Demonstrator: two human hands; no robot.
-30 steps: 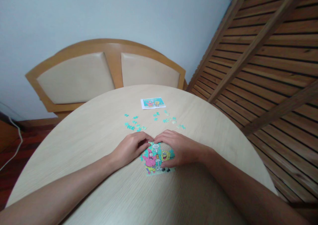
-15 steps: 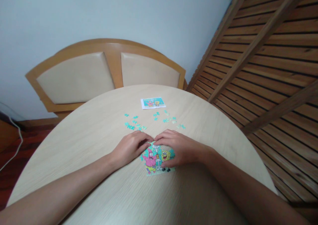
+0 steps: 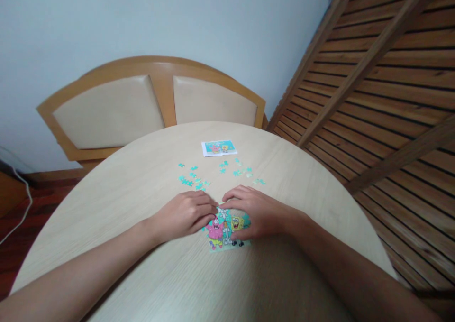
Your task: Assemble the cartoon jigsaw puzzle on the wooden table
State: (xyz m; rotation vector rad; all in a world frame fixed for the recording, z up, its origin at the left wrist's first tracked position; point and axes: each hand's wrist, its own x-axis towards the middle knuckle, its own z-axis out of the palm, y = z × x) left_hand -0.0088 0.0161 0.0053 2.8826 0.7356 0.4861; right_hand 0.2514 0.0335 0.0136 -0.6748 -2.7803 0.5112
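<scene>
A small, partly assembled cartoon jigsaw puzzle (image 3: 225, 231) lies on the round pale wooden table (image 3: 142, 179). My left hand (image 3: 185, 214) rests on the puzzle's left edge, fingers curled and pressed together, fingertips at the upper edge. My right hand (image 3: 256, 211) covers the puzzle's right side, its fingers laid over the top edge and its thumb at the lower right. The fingertips of both hands nearly meet above the puzzle. I cannot see a piece in either hand.
Several loose teal puzzle pieces (image 3: 194, 179) lie scattered beyond my hands. A small reference picture card (image 3: 219, 147) lies farther back. A wooden chair with beige pads (image 3: 149, 104) stands behind the table. A slatted wooden wall (image 3: 384, 85) runs along the right.
My left hand has slid slightly left and down, with its fingers now lying flatter along the puzzle's left edge. My right hand has barely moved.
</scene>
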